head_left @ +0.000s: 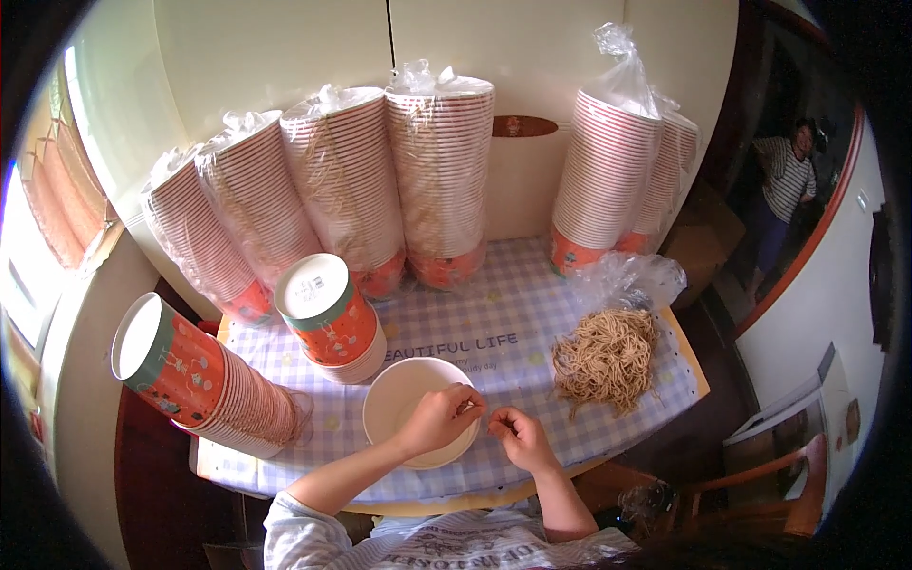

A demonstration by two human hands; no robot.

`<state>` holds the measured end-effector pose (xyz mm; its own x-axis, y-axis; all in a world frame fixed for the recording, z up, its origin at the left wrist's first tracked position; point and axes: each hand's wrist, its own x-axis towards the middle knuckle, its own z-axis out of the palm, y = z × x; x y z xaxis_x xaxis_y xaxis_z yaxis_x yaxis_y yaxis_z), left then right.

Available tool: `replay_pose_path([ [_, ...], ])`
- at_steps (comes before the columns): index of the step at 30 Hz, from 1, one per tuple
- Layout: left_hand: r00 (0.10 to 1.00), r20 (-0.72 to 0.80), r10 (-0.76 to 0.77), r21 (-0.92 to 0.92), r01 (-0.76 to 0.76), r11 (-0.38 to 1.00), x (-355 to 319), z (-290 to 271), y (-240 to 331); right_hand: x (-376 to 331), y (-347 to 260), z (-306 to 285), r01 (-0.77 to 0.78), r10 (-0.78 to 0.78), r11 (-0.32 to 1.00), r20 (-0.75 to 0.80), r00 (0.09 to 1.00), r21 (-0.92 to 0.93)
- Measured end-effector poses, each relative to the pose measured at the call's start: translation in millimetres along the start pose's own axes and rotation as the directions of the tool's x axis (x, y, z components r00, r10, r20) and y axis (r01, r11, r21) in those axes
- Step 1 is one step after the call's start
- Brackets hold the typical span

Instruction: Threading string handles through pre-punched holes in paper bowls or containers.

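Note:
A white paper bucket [385, 408] stands mouth up at the near middle of the table. My left hand [445, 420] is over its right side, fingers pinched together. Just right of the rim, my right hand [522, 441] is also closed in a pinch, its fingertips close to those of the left. Whatever the fingers hold is too small to make out. To the right lies a heap of tan cords [608, 356]. Upside-down orange and green paper buckets form a short stack [332, 328] behind the open one, and a longer stack [195, 375] leans at the left.
Tall plastic-wrapped bucket stacks [442, 171] line the table's back, with more at the back right [608, 180]. Clear plastic [632, 280] lies behind the cords. A checked cloth [513, 285] covers the table. A wooden chair [760, 484] is at the near right; a person [788, 180] stands far right.

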<state>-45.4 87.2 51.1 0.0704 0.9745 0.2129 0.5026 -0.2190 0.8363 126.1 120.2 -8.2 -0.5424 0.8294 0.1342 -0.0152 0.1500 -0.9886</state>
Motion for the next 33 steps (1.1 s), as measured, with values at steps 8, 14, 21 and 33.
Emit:
replay_pose_path([
  [8,0.999,-0.016,0.046,0.079,-0.044,0.996,0.1,-0.6,1.7,-0.6,-6.9,-2.3,0.019,-0.016,0.998,0.059,0.998,-0.056],
  [14,0.996,0.07,0.059,0.215,-0.073,0.974,-2.3,-3.1,7.9,-9.4,4.5,-6.7,-0.02,0.024,0.999,0.072,0.997,-0.05],
  [21,0.962,0.143,0.231,0.647,-0.267,0.714,-38.1,-1.6,29.0,-16.8,26.8,-19.0,-0.181,0.177,0.972,0.039,0.983,0.148],
  [33,0.916,-0.142,0.375,0.813,-0.108,0.572,-55.9,-38.4,-34.3,-43.3,49.5,3.4,-0.483,0.415,0.846,0.29,0.862,0.224],
])
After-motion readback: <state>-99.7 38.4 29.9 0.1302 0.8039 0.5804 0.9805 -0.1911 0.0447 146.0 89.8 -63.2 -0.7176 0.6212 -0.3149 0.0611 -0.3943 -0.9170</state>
